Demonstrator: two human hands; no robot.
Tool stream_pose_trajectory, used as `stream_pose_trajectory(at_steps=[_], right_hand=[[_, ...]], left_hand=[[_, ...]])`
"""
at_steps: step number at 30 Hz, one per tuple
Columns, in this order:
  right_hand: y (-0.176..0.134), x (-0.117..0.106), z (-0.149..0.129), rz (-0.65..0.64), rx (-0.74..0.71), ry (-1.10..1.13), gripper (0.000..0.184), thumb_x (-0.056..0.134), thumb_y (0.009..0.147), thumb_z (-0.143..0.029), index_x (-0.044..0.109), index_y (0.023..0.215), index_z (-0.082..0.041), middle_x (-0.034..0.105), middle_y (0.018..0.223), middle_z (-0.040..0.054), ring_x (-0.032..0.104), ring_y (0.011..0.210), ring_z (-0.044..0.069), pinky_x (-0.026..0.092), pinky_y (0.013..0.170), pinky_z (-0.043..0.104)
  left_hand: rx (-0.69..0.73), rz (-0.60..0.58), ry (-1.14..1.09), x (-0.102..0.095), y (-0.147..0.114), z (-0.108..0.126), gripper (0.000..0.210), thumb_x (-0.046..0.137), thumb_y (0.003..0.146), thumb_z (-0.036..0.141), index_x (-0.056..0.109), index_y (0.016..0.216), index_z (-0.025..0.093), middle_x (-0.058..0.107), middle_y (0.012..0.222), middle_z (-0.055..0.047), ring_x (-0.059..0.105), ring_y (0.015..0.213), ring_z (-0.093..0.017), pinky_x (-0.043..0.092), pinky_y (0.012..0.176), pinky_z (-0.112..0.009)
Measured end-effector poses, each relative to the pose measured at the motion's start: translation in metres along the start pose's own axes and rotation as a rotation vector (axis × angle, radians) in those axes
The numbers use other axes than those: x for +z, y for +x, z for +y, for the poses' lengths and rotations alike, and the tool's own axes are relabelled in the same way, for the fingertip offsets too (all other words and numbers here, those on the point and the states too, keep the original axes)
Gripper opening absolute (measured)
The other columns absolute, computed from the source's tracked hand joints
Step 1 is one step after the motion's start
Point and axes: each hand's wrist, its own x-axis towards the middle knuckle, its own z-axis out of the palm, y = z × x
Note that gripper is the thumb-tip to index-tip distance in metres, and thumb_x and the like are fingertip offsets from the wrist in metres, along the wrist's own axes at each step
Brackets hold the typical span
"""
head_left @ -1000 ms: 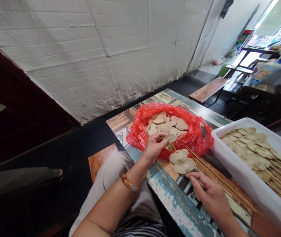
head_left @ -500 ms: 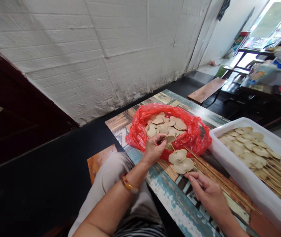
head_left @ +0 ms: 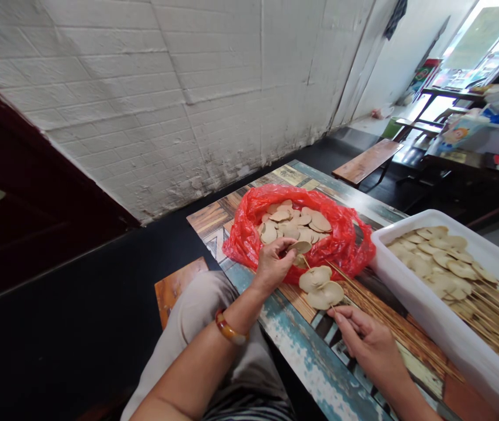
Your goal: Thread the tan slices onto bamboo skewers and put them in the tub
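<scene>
My left hand (head_left: 275,262) pinches a thin, round beige slice (head_left: 300,247) at the tip of a bamboo skewer (head_left: 306,262). Two or so more slices (head_left: 322,286) are threaded lower on that skewer. Closed around the skewer's lower end is my right hand (head_left: 365,336), over the near side of the table. Just beyond my left hand lies an open red plastic bag (head_left: 249,216) holding a pile of loose slices (head_left: 291,219). Bare bamboo skewers (head_left: 389,313) lie on the table between the bag and a white plastic tub (head_left: 433,327).
The tub holds many skewers loaded with slices (head_left: 446,257). All this rests on a patterned wooden table (head_left: 284,327). A wooden bench (head_left: 368,161) stands beyond it, a stool corner (head_left: 179,283) by my knee. A white brick-patterned wall (head_left: 214,88) runs behind.
</scene>
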Motion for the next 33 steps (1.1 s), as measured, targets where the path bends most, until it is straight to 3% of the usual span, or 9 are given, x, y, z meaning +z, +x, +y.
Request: stream_pose_trajectory(at_steps=[8,15,22,27,33], right_hand=[[0.000,0.000,0.002,-0.029,0.004,0.005,0.031,0.043,0.084,-0.041,0.063,0.085,-0.019,0.054,0.047,-0.0039,0.050,0.039,0.011,0.036,0.038,0.020],[0.000,0.001,0.003,-0.011,0.002,0.021,0.030,0.044,0.084,-0.042,0.063,0.084,-0.018,0.054,0.048,-0.0036,0.048,0.038,0.010,0.035,0.038,0.020],[-0.001,0.001,0.004,0.001,-0.011,0.002,0.030,0.044,0.084,-0.041,0.063,0.084,-0.019,0.052,0.046,-0.0043,0.047,0.037,0.010,0.036,0.038,0.020],[-0.001,0.001,0.002,0.005,-0.014,0.004,0.030,0.043,0.084,-0.042,0.063,0.084,-0.019,0.052,0.045,-0.0044,0.047,0.037,0.011,0.036,0.038,0.020],[-0.001,0.001,0.002,0.009,-0.021,0.013,0.030,0.044,0.084,-0.041,0.064,0.083,-0.019,0.052,0.044,-0.0041,0.048,0.037,0.010,0.037,0.037,0.020]], left_hand=[[0.030,-0.028,0.025,0.001,-0.002,0.006,0.015,0.054,0.071,0.019,0.066,0.081,0.015,0.061,0.071,-0.001,0.052,0.063,-0.010,0.039,0.059,-0.020],[-0.156,-0.069,-0.242,0.004,0.001,0.004,0.015,0.061,0.065,0.018,0.063,0.079,0.013,0.059,0.066,0.001,0.052,0.059,-0.008,0.039,0.058,-0.020],[-0.243,-0.052,-0.339,0.002,0.001,0.006,0.018,0.065,0.063,0.020,0.065,0.079,0.013,0.061,0.066,0.000,0.052,0.059,-0.008,0.039,0.057,-0.019],[-0.209,-0.041,-0.285,0.003,0.002,0.004,0.017,0.062,0.064,0.019,0.066,0.079,0.013,0.061,0.066,0.000,0.051,0.058,-0.009,0.040,0.057,-0.019],[-0.043,-0.011,-0.049,0.003,0.002,-0.004,0.023,0.057,0.067,0.017,0.067,0.087,0.016,0.064,0.079,-0.002,0.055,0.070,-0.012,0.043,0.064,-0.022]])
